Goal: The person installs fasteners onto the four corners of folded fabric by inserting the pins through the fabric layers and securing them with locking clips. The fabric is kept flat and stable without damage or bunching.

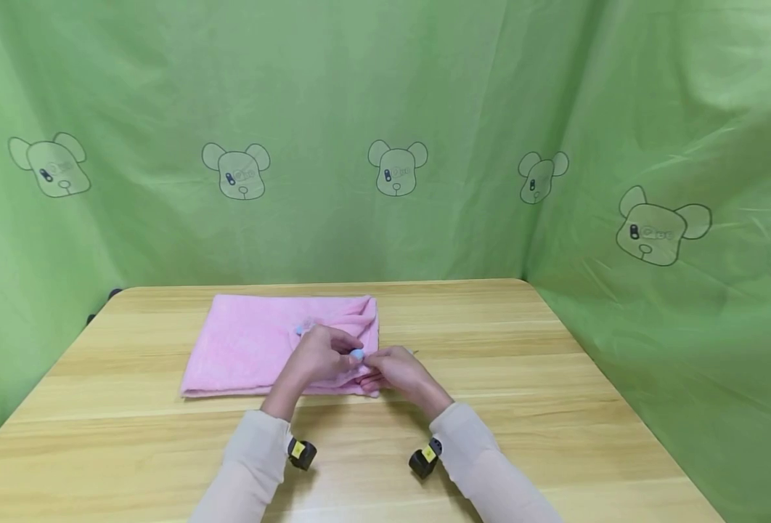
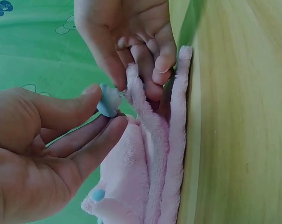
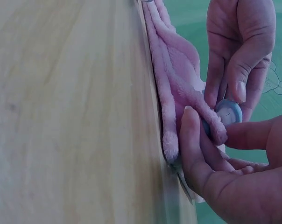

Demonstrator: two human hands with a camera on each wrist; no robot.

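A folded pink plush cloth [image 1: 248,341] lies on the table under both hands. My left hand [image 1: 320,352] pinches a round, light blue cap [image 2: 108,100] between thumb and fingers. From its paler side a thin metal pin [image 2: 123,94] points at the cloth's raised edge. My right hand [image 1: 401,374] grips that edge, thumb on one side and fingers on the other. In the right wrist view the cap sits right beside the gripped edge, and a bit of blue [image 3: 206,127] shows on the edge's other side. Another small blue piece [image 2: 98,195] sits on the cloth nearer the left wrist.
The wooden table [image 1: 523,407] extends around the cloth. Green curtains [image 1: 464,87] printed with bear faces enclose its back and sides. A black wrist camera [image 1: 302,454] hangs at the left cuff, another black camera [image 1: 425,459] at the right.
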